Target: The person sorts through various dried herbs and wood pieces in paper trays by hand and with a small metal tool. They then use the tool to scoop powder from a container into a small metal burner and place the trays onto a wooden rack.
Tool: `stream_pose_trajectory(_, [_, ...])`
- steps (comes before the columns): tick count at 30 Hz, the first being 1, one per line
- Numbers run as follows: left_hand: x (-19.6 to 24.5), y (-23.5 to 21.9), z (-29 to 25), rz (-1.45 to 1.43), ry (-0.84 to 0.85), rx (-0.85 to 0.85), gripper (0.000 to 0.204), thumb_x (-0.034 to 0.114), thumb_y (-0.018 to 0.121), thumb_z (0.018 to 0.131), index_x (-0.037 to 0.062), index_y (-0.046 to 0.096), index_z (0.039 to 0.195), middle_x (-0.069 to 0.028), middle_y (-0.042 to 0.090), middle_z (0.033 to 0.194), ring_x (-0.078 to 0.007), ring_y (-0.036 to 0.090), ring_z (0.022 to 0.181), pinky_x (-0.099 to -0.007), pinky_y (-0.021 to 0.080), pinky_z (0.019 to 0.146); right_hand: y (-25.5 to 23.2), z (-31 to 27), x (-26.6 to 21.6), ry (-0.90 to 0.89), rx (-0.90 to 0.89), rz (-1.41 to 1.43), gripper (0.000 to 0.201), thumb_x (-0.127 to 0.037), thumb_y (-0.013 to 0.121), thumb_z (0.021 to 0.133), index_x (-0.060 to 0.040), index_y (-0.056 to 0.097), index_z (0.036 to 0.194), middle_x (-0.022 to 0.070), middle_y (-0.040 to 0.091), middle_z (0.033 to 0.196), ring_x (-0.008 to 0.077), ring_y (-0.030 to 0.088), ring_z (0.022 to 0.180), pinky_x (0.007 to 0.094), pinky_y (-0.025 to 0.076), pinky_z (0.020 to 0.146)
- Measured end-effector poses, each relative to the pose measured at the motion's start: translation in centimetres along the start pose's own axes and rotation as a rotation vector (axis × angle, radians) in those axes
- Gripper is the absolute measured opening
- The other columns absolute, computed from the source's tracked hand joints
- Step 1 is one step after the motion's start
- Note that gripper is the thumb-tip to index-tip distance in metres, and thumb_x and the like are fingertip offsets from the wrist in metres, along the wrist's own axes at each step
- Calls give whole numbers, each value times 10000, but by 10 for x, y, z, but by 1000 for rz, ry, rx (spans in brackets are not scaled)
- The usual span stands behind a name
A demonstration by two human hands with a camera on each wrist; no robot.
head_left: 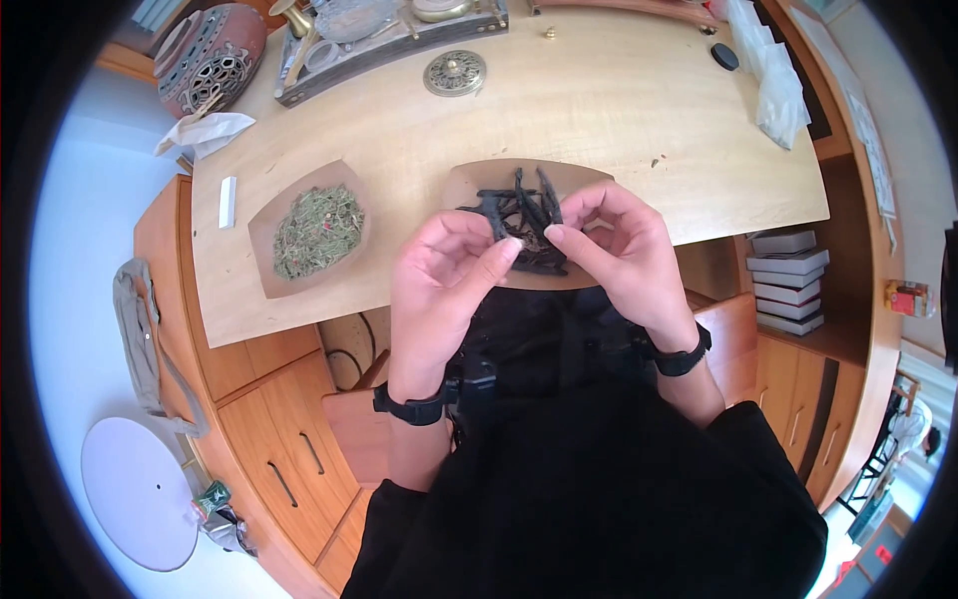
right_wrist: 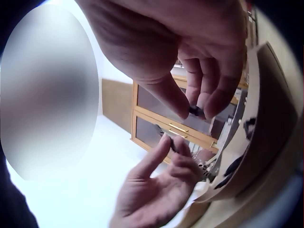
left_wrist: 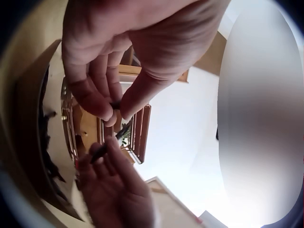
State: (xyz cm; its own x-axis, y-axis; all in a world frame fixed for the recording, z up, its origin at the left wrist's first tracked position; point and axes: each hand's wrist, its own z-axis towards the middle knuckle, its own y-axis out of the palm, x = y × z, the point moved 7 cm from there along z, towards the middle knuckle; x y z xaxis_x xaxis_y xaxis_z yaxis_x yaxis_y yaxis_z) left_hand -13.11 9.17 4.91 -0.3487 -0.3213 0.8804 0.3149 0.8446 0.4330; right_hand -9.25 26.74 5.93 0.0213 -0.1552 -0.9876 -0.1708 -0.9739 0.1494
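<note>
My left hand (head_left: 439, 285) pinches a dark, dried, stick-like piece (head_left: 493, 216) between thumb and fingers. A second such piece (head_left: 551, 196) is held the same way in my right hand (head_left: 634, 255), a short way to the right. Both hands are over the near part of a brown paper tray (head_left: 591, 272) where more black, twisted sticks (head_left: 544, 268) lie heaped. In the left wrist view, the right hand's stick (left_wrist: 99, 153) slants up toward the left fingertips. The right wrist view shows a dark end (right_wrist: 195, 110) between the right thumb and fingers.
Left of the hands, another brown paper tray (head_left: 261, 250) holds green dried herbs (head_left: 319, 232). A white block (head_left: 228, 203) lies near the table's left edge. Further back are a round brass lid (head_left: 455, 73), a dark tray of utensils (head_left: 399, 50), and a pierced clay pot (head_left: 212, 60).
</note>
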Motion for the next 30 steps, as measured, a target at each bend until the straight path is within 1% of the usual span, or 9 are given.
stream_pose_trajectory(2, [20,-1,1,505,256,99,196,37,727,920,-10,692,1107,-96,725,920,-153,665,775,-276,535,716,0,3,-24,-163,14,-484,146,-62,752,880,-44,676,1002,37,678,910,149,646,800,286,534,669])
stream_pose_trajectory(3, [23,1,2,502,255,98,196,37,727,920,-10,692,1107,-96,725,920,-153,665,775,-276,535,716,-1,6,-25,-162,14,-486,146,-62,752,880,-44,676,1002,37,678,910,149,646,800,286,534,669])
stream_pose_trajectory(5, [49,16,-4,1088,535,200,145,4,736,865,-15,716,1007,-87,671,829,-216,625,733,-311,513,702,5,6,-45,-482,79,-948,159,-34,751,819,-55,689,963,54,645,901,233,635,846,340,542,721])
stream_pose_trajectory(8, [52,27,-2,1317,651,102,137,-12,740,810,-18,723,946,-105,620,815,-285,591,767,-373,505,712,11,6,-50,-612,56,-1031,184,-19,741,794,-60,705,970,58,630,896,277,620,872,375,545,748])
stream_pose_trajectory(15, [45,31,2,1388,686,26,146,4,731,814,-16,719,958,-127,603,840,-309,579,803,-416,503,724,10,6,-43,-589,5,-1070,249,3,765,784,-61,731,1022,79,661,895,288,630,862,384,538,732])
stream_pose_trajectory(18, [41,31,4,1367,652,15,136,10,734,818,-17,715,949,-136,611,855,-319,587,820,-417,504,724,11,6,-42,-615,-40,-1111,250,-11,767,803,-66,736,1044,81,667,879,274,639,773,369,540,681])
stream_pose_trajectory(24, [43,29,1,1270,665,14,131,2,743,812,-13,712,939,-124,622,815,-323,597,790,-420,508,701,5,0,-41,-565,-48,-891,203,-69,747,845,-64,714,1045,93,679,851,288,671,803,379,561,686])
stream_pose_trajectory(26, [46,30,-1,1258,715,62,147,6,790,783,1,733,918,-117,668,813,-297,621,764,-380,505,682,2,0,-39,-575,33,-1061,239,-1,780,826,-38,738,1058,88,677,820,189,650,650,281,531,574])
stream_pose_trajectory(30, [44,29,-1,1313,707,79,141,4,791,782,4,734,911,-115,670,810,-291,622,760,-376,506,677,-6,-4,-42,-490,180,-876,201,-52,769,830,-64,731,1027,81,669,821,258,656,686,350,544,600])
